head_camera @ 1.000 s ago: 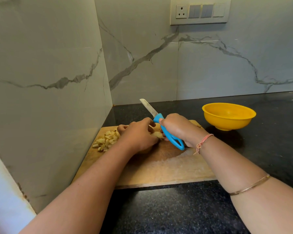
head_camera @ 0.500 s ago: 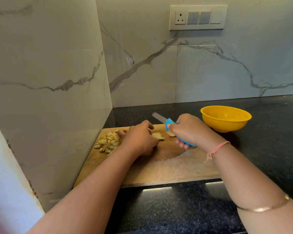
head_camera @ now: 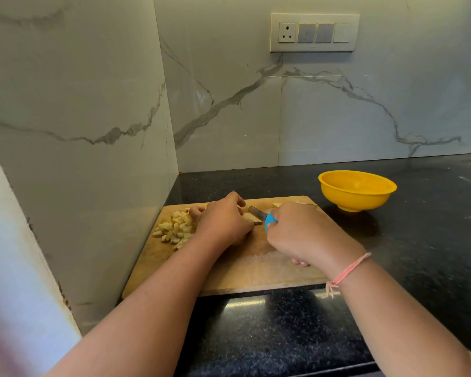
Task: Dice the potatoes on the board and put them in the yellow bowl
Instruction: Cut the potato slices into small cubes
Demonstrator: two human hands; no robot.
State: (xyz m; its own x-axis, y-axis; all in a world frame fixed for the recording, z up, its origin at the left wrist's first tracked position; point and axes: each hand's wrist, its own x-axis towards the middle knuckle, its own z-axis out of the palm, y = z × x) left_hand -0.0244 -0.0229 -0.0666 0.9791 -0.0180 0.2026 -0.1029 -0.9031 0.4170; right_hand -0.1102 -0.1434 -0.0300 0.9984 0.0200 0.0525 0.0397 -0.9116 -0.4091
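Observation:
A wooden cutting board (head_camera: 245, 270) lies on the black counter by the left wall. A pile of diced potato (head_camera: 174, 227) sits at its far left. My left hand (head_camera: 220, 221) presses down on a potato piece (head_camera: 249, 216) in the middle of the board. My right hand (head_camera: 302, 235) grips a knife with a blue handle (head_camera: 269, 220); its blade (head_camera: 257, 212) rests on that piece beside my left fingers. More potato slices (head_camera: 277, 204) lie at the board's far edge. The yellow bowl (head_camera: 356, 190) stands to the right of the board, with nothing visible inside.
Marble walls close off the left side and the back. A switch panel (head_camera: 314, 32) hangs on the back wall. Black counter (head_camera: 433, 227) stretches right of the bowl and in front of the board.
The knife has come down from a raised, tilted position onto the potato piece. My right hand has moved down and slightly toward me. My left hand has stayed on the potato.

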